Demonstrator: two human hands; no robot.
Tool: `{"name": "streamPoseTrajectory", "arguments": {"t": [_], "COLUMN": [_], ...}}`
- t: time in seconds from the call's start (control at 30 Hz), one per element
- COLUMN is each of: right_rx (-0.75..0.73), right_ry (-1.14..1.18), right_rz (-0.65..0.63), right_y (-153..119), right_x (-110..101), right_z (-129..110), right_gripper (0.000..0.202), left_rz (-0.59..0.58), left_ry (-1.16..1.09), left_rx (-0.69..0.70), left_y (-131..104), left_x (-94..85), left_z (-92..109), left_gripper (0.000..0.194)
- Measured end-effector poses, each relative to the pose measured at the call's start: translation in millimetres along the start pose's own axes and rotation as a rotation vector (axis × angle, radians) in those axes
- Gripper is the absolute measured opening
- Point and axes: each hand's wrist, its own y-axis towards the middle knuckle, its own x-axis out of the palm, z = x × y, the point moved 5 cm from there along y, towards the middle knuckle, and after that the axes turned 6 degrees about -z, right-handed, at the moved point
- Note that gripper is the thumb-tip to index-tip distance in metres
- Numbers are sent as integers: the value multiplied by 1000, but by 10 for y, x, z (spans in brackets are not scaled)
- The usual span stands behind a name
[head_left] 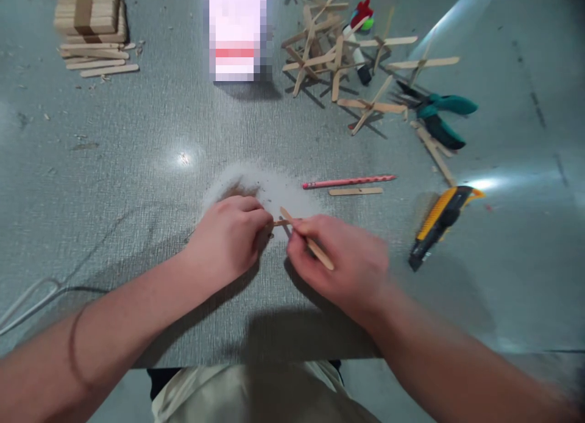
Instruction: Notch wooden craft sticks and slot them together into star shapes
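Note:
My left hand (235, 231) is closed low over the table, its fingertips pinching a thin wooden craft stick (280, 223) that lies crosswise between my hands. A second craft stick (320, 255), tilted from upper left to lower right, is gripped by the thumb and fingers of my right hand (340, 255). The two sticks cross or nearly touch in front of the right fingertips; whether they meet, I cannot tell. Beneath my hands spreads a whitish dusty patch (292, 194) on the grey table. A pink pencil (350, 182) and a loose craft stick (355, 192) lie just beyond my right hand.
A yellow and black box cutter (441, 222) rests at right, with teal-handled pliers (441, 113) behind it. Several crossed-stick pieces (338, 63) crowd the back. Banded craft sticks (86, 11) are stacked at far left. A white cable (31, 298) lies near my left forearm.

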Motion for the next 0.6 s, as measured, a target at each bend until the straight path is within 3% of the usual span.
{"name": "streamPoseTrajectory", "arguments": {"t": [0.1,0.27,0.6], "right_rx": [12,-44,-85], "right_ry": [-29,13,33], "right_rz": [77,-56,-75], "right_y": [-19,-38,-43], "right_x": [-112,-23,61], "right_z": [4,-14,-56], "right_gripper": [12,13,22], "left_rz": [17,8,-25], "left_ry": [5,9,2], "left_rx": [37,62,39], "left_y": [-16,-25,4], "left_x": [5,-7,-7], "left_z": [0,-6,12], "left_gripper": [24,22,19]}}
